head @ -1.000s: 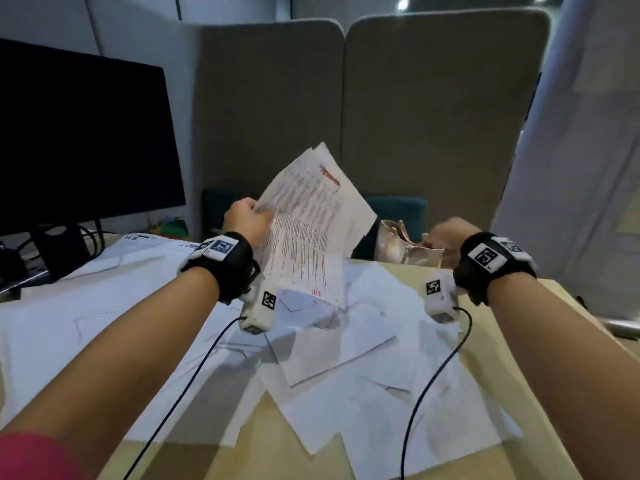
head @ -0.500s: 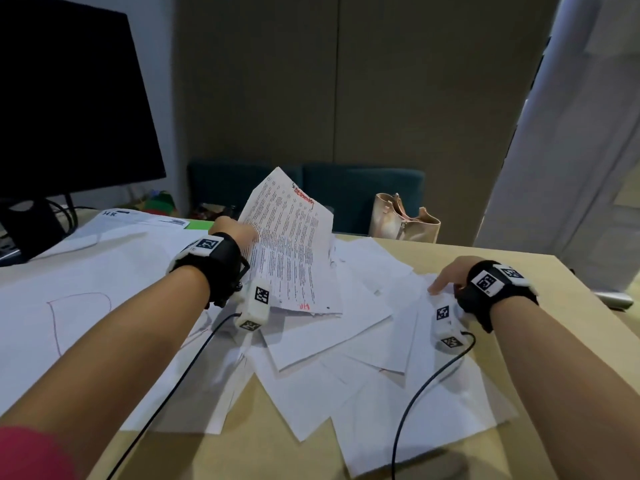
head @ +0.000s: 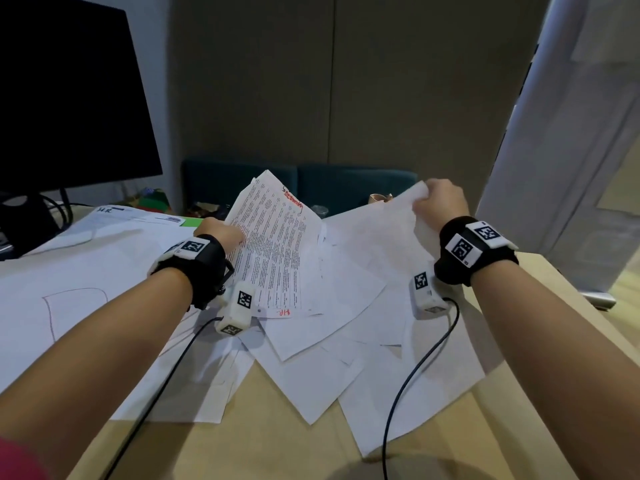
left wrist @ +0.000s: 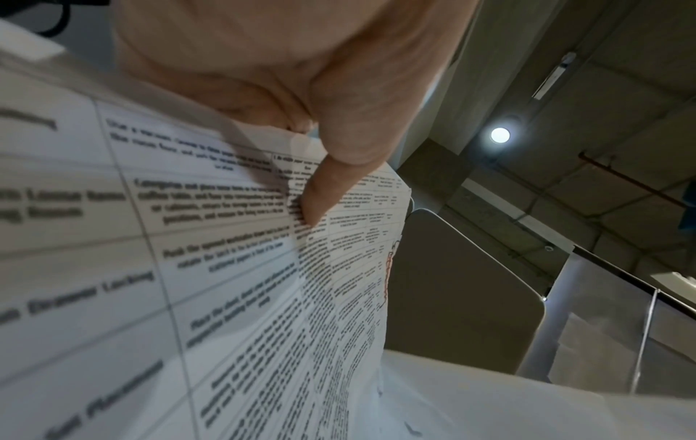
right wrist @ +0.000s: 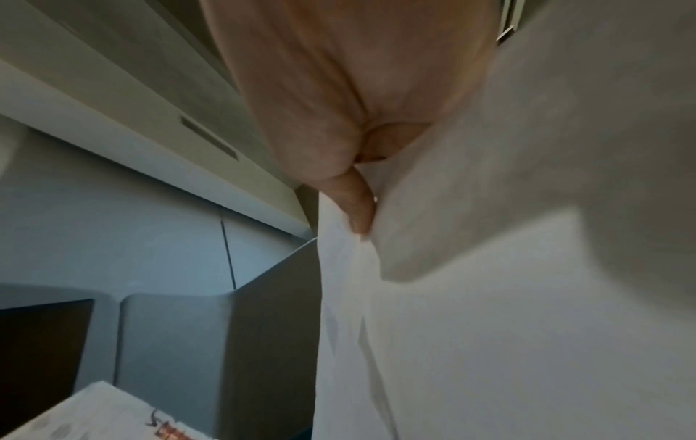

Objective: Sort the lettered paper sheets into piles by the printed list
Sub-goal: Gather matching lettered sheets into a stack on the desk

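Note:
My left hand (head: 221, 233) grips a sheaf of printed sheets (head: 277, 251) with table text and red handwriting, held tilted above the desk. In the left wrist view the thumb (left wrist: 327, 190) presses on the printed sheets (left wrist: 233, 268). My right hand (head: 440, 202) pinches the far corner of a blank-side sheet (head: 377, 244) and holds that corner raised off the heap. The right wrist view shows the thumb (right wrist: 356, 205) pinching this white sheet (right wrist: 489, 297). A loose heap of white sheets (head: 322, 362) lies fanned over the desk between my arms.
A black monitor (head: 69, 98) stands at the back left on the wooden desk (head: 277, 452). Large white sheets (head: 86, 271) cover the left side, one marked HR (head: 104, 210) near the back edge. A grey partition (head: 329, 81) and teal seats (head: 346, 188) are behind. Cables (head: 408, 375) trail from both wrists.
My right hand, resting on the heap half a second ago, has pinched a sheet's corner and raised it. The left hand keeps its sheaf, lowered since a second ago. The head view has tipped down.

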A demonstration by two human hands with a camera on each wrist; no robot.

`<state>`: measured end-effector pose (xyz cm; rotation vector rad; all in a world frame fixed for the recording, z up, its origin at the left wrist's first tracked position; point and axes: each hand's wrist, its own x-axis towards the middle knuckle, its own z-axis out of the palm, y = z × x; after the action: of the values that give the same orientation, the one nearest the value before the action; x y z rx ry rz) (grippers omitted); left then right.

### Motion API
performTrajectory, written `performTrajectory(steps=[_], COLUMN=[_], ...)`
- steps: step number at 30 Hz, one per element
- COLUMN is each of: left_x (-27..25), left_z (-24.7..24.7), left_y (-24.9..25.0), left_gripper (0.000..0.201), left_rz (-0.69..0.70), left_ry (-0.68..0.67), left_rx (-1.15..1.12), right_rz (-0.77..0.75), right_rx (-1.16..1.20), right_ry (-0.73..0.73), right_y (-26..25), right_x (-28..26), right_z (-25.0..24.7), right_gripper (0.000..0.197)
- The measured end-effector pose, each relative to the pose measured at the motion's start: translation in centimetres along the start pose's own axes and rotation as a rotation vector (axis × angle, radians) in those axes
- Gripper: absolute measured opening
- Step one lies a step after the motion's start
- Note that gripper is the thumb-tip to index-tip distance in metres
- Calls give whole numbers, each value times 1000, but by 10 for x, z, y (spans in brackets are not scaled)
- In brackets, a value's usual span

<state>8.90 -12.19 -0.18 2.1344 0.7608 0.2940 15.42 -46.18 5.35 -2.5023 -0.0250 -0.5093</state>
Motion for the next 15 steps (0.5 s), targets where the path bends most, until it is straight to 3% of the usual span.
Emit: performTrajectory(steps=[4, 9, 15], left_x=[-4, -10, -10], left_z=[-5, -10, -10], left_y=[-2, -2, -6], left_gripper=[32, 25, 18], left_rz=[14, 53, 48], left_ry=[-38, -49, -45], left_rx=[20, 144, 218], right_rz=[-56, -64, -64], right_rx=[42, 161, 263], right_ry=[193, 351, 542], right_y=[-16, -26, -31], right_x=[2, 3, -1], right_z=[-18, -35, -44], right_gripper=[27, 17, 18])
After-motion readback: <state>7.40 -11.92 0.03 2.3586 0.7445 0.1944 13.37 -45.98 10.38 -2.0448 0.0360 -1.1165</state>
